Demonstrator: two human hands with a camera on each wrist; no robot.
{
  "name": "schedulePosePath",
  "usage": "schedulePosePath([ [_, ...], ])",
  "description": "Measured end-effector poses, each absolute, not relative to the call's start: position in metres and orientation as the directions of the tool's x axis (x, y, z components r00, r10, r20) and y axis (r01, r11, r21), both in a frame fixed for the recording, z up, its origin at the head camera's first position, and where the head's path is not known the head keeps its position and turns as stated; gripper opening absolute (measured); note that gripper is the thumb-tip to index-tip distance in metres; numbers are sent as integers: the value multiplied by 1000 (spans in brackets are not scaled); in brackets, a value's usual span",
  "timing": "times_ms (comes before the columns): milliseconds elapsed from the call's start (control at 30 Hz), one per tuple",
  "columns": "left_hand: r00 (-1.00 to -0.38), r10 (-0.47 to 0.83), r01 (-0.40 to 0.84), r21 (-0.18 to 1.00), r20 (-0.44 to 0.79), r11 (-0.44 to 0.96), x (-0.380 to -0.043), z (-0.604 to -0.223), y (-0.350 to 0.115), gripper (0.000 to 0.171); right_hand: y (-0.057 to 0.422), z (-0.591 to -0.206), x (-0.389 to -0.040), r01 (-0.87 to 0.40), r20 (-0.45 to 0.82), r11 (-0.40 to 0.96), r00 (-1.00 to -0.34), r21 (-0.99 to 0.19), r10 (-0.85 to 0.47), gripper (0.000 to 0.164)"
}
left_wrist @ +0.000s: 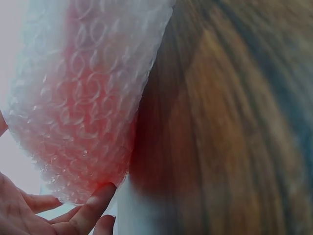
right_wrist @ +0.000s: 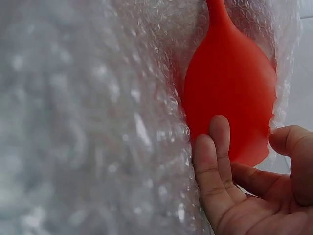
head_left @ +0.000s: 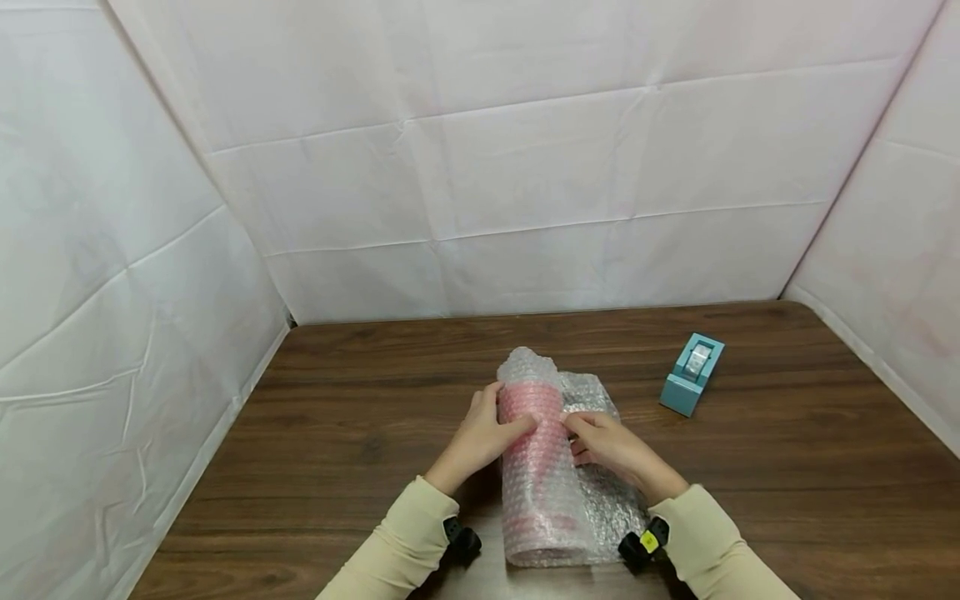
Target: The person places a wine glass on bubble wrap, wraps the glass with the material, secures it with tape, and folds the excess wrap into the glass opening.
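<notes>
White sheets (head_left: 525, 167) hang behind a wooden table (head_left: 360, 417); left of a teal tape dispenser (head_left: 681, 393), bubble wrap (head_left: 536, 496) surrounds a red utensil (right_wrist: 234, 83), the left hand (head_left: 478, 435) gripping the bubble wrap's left side, the right hand (head_left: 611, 446) pinching its right

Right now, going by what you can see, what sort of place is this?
Probably a makeshift packing or filming booth: a wood-grain table backed and flanked by creased white sheeting, with bubble wrap around a red item and what looks like a teal tape dispenser.
</notes>
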State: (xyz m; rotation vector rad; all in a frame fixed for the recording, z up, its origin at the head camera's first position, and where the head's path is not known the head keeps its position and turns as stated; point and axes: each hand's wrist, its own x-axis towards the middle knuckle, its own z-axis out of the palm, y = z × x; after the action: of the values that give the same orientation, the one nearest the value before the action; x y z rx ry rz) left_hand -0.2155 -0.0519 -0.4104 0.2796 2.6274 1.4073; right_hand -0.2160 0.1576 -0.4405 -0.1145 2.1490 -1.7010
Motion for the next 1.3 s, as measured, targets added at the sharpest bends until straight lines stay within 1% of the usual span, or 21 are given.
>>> schedulePosePath([
  [200,-973,227,99,826,-35,555,-214,-410,-49,86,161,-438,-216,160,-240,261,-919,-952,-312,50],
  [333,-975,216,91,816,-42,570,-213,-409,-47,86,163,-438,-215,136,-210,238,-924,-962,-319,54],
  [467,-977,211,95,806,-38,584,-212,-409,-45,86,163,-437,-213,120,-186,234,-940,-965,-284,49],
  [600,-977,210,99,794,-37,600,-212,-408,-42,87,163,-436,-211,107,-164,232,-957,-967,-239,39],
  [800,-976,213,99,789,-42,607,-212,-409,-41,88,164,-436,-210,30,-83,210,-965,-977,-249,28],
  [967,-975,219,103,792,-39,601,-211,-410,-40,89,165,-437,-210,-4,-54,221,-965,-975,-256,25],
  [1300,-972,234,121,797,-25,592,-210,-410,-40,88,167,-435,-209,-27,-42,256,-965,-966,-260,24],
])
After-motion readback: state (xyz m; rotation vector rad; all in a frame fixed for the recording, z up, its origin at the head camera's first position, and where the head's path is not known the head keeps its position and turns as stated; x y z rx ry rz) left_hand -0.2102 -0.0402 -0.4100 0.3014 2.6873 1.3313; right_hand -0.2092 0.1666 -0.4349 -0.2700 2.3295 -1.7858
